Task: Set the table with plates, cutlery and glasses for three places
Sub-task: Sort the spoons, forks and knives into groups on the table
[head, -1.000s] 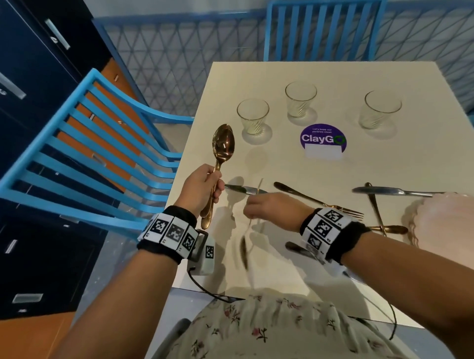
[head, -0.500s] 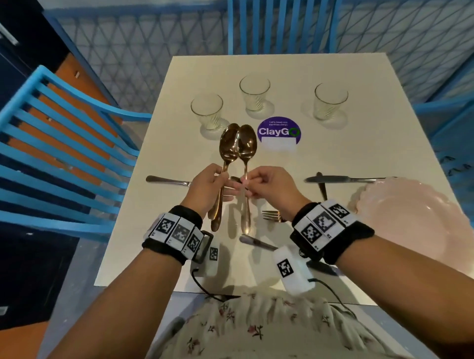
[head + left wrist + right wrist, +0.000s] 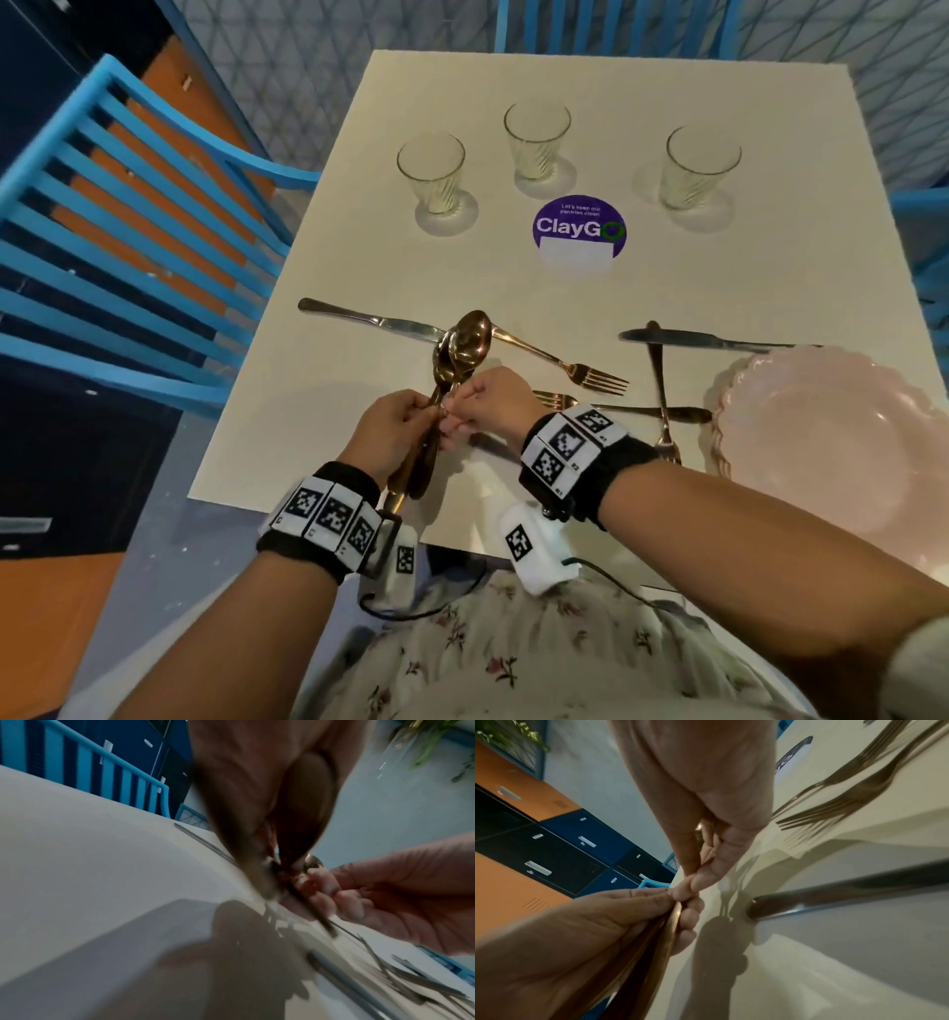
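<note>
Two shiny golden metal spoons (image 3: 458,345) are held together above the cream table (image 3: 328,411), left hand (image 3: 393,430) gripping handles, right hand (image 3: 490,406) pinching them. Three ribbed clear glasses (image 3: 536,140) stand beyond.

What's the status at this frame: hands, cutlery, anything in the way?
Left hand grips two gold spoons by the handles; right hand pinches them too. Three glasses stand unplaced, pink plates stacked at right. Loose forks and knives clutter the table.
</note>
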Action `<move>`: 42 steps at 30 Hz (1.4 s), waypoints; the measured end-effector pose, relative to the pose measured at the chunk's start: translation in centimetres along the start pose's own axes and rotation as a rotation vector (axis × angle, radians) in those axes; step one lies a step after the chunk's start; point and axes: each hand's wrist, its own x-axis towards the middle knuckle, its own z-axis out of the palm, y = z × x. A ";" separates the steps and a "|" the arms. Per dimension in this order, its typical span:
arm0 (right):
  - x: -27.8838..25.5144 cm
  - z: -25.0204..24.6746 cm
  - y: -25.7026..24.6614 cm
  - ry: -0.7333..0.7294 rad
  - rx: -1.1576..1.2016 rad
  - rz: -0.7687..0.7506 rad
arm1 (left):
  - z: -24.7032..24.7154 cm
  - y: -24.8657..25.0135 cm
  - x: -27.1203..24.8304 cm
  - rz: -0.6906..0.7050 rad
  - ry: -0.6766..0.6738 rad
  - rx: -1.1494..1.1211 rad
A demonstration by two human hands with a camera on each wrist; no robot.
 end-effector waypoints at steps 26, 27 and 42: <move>2.5 0.8 0.3 0.058 -0.339 -0.035 | 0.5 -0.3 3.6 0.106 0.126 0.556; 2.6 0.7 0.4 0.058 -0.330 -0.033 | 0.5 -0.2 3.7 0.114 0.121 0.577; -1.6 -2.7 -1.7 0.206 -0.563 -0.221 | -0.5 1.8 4.6 0.119 0.046 0.773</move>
